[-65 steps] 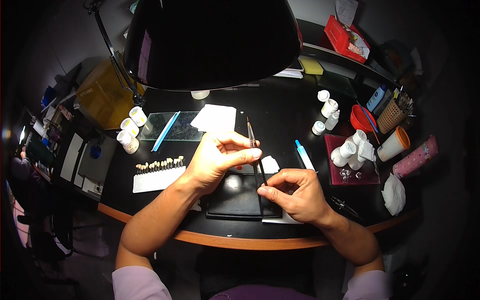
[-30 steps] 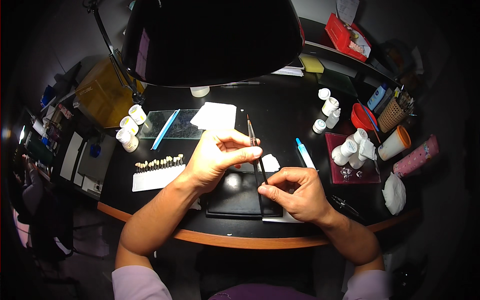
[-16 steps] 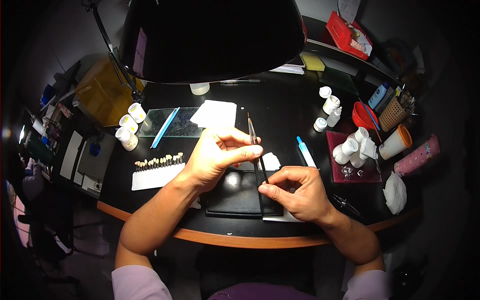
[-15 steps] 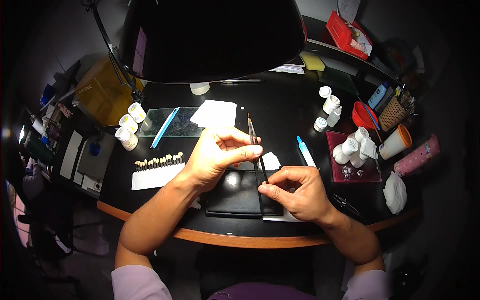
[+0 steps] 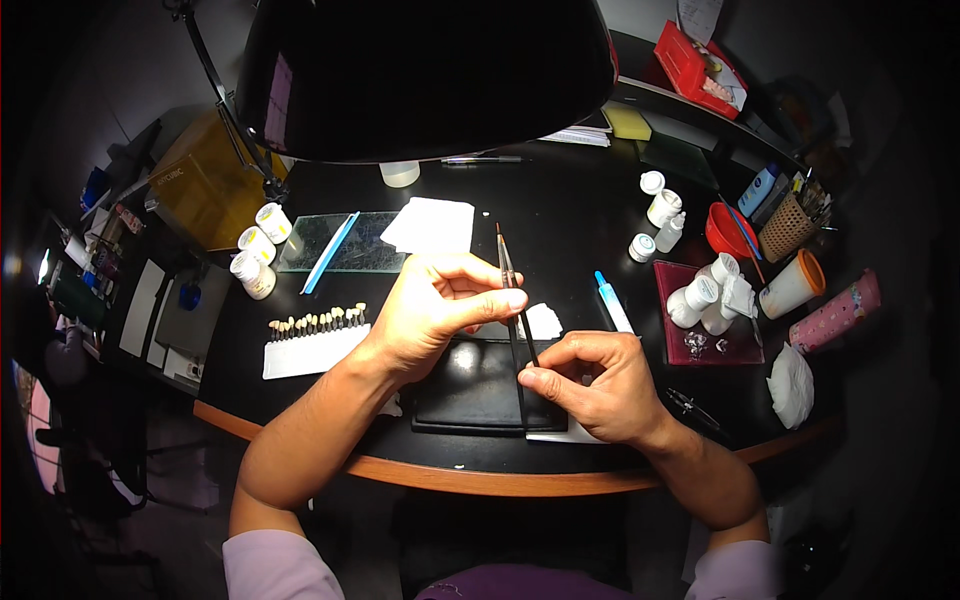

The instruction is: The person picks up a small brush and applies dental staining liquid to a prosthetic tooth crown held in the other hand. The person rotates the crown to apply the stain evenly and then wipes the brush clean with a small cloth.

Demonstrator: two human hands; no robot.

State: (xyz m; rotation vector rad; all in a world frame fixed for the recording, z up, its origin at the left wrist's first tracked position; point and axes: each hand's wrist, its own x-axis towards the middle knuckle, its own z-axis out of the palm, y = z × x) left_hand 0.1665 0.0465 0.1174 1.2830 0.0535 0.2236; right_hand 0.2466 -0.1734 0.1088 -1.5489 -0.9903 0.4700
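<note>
Between my two hands, above the black pad (image 5: 470, 390), a thin dark-handled brush (image 5: 502, 250) points upward with its reddish tip at the top. My left hand (image 5: 440, 300) pinches it below the tip between thumb and fingers. Lower down, my right hand (image 5: 600, 385) is closed in a pinch on the handle's lower part. Two dark shafts show side by side below my left thumb; whether the second is another tool, I cannot tell. Crumpled white tissue (image 5: 542, 322) lies partly hidden behind my hands.
At left are a tooth shade guide (image 5: 315, 350), several white jars (image 5: 258, 243) and a glass slab (image 5: 340, 245) under white paper (image 5: 430, 228). To the right are a blue-capped tube (image 5: 612, 302), a maroon tray (image 5: 690, 350) with bottles and a red bowl (image 5: 728, 235). A black lamp shade (image 5: 425, 80) hangs overhead.
Both hands keep their grip on the brush in almost the same place. The view has shifted very slightly.
</note>
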